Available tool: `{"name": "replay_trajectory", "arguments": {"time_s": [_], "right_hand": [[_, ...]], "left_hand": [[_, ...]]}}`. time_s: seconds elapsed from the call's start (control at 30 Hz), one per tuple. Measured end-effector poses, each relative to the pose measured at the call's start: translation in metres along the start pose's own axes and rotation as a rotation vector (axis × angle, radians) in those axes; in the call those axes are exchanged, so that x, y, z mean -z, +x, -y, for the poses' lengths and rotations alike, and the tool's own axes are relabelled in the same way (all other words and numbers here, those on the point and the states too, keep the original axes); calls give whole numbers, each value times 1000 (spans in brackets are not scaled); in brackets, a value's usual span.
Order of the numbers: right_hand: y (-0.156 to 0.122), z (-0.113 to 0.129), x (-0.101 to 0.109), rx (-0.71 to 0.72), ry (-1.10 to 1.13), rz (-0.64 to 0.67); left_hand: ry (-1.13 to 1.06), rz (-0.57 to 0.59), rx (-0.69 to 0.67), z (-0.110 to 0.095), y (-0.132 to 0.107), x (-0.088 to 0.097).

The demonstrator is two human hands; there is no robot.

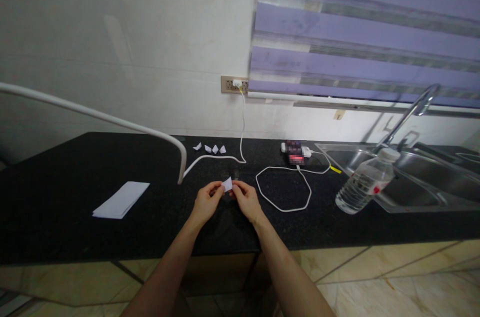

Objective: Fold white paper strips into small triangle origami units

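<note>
White paper piece (227, 185), midway between left grip (206, 203) and right grip (247, 200), each pinching one side, above black counter (161, 227).

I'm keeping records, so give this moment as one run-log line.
left hand: holding small white paper; right hand: holding same paper; four paper pieces: farther back on counter; larger paper: counter, left

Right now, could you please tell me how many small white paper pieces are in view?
5: leftmost piece, second piece, third piece and rightmost piece, in a row on the black countertop; held piece, between the left hand and right hand.
</note>
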State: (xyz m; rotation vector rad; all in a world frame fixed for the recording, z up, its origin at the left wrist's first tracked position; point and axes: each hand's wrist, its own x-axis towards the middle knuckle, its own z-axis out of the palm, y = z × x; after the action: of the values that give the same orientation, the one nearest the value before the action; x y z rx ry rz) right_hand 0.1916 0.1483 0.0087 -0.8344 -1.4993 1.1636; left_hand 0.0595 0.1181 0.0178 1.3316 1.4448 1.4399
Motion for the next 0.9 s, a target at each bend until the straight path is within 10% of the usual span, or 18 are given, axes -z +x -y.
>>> {"name": "replay_trajectory", "arguments": {"time_s": [0.9], "right_hand": [[-2, -3, -1, 189, -248, -49]], "left_hand": [[155, -92, -128, 0, 0, 3]]}}
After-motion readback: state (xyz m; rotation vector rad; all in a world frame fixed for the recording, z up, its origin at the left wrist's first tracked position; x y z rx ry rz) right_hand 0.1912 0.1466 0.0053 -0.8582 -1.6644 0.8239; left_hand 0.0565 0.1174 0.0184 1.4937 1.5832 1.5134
